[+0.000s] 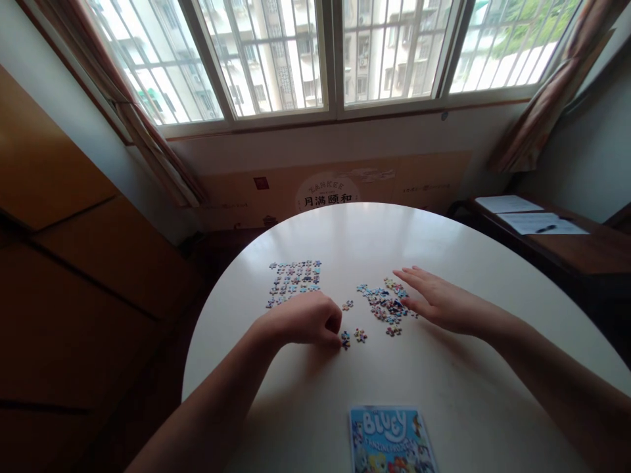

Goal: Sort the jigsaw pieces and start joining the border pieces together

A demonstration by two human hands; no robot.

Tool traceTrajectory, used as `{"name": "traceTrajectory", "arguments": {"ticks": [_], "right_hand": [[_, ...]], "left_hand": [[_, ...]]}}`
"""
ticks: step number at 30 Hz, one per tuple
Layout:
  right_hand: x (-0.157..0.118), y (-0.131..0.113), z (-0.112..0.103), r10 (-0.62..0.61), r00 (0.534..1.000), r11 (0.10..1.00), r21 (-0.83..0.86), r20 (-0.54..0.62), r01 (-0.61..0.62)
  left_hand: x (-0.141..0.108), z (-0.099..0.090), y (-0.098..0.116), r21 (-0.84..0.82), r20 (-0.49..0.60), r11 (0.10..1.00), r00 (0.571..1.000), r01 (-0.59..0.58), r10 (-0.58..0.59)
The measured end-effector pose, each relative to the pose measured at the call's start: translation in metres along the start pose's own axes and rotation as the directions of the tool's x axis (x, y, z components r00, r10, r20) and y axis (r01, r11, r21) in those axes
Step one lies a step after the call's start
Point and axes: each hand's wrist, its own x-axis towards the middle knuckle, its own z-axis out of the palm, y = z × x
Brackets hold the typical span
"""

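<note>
My left hand [308, 318] is curled closed low over the table, its fingertips at the edge of a small jigsaw puzzle piece [346, 339]. Just right of that lies another loose puzzle piece [361, 336], and a small group of pieces [348, 305] sits a bit farther back. Beyond my left hand, several pieces are laid out in spaced rows [298, 270]; the hand hides part of the nearest rows. With fingers stretched out, my right hand [436, 299] hovers at the right side of a jumbled pile of puzzle pieces [384, 303], thumb close to it.
All this lies on a round white table [473, 394]. A blue Bluey picture box or booklet [392, 441] lies at the near edge. To the right is a dark wooden side table [591, 246] with papers [537, 222] and a pen. Windows and curtains stand behind.
</note>
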Motion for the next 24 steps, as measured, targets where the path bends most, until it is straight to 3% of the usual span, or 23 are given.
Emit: {"name": "traceTrajectory", "arguments": {"ticks": [4, 13, 15, 18, 20, 24], "right_hand": [[0.008, -0.001, 0.013, 0.005, 0.999, 0.999, 0.046, 0.033, -0.007], [0.017, -0.032, 0.036, -0.096, 0.988, 0.995, -0.027, 0.123, 0.101], [0.019, -0.036, 0.037, -0.121, 0.987, 0.992, -0.016, 0.105, 0.124], [0.020, -0.038, 0.038, -0.163, 0.983, 0.987, 0.025, 0.087, 0.161], [0.021, -0.036, 0.038, -0.179, 0.982, 0.974, 0.147, 0.050, 0.170], [0.022, -0.027, 0.039, -0.100, 0.990, 0.909, 0.395, -0.097, 0.130]], "left_hand": [[0.005, 0.003, 0.002, 0.057, -0.060, 0.998, 0.998, -0.012, 0.016], [0.016, 0.014, 0.011, 0.270, -0.240, 0.961, 0.963, -0.054, 0.121], [0.021, 0.020, 0.009, 0.280, -0.368, 0.960, 0.921, -0.023, 0.129], [0.034, 0.036, 0.011, 0.235, -0.585, 0.972, 0.800, 0.011, 0.132], [0.043, 0.049, 0.015, 0.187, -0.633, 0.982, 0.766, 0.011, 0.112], [0.055, 0.069, 0.021, 0.122, -0.567, 0.992, 0.822, 0.030, 0.045]]}}
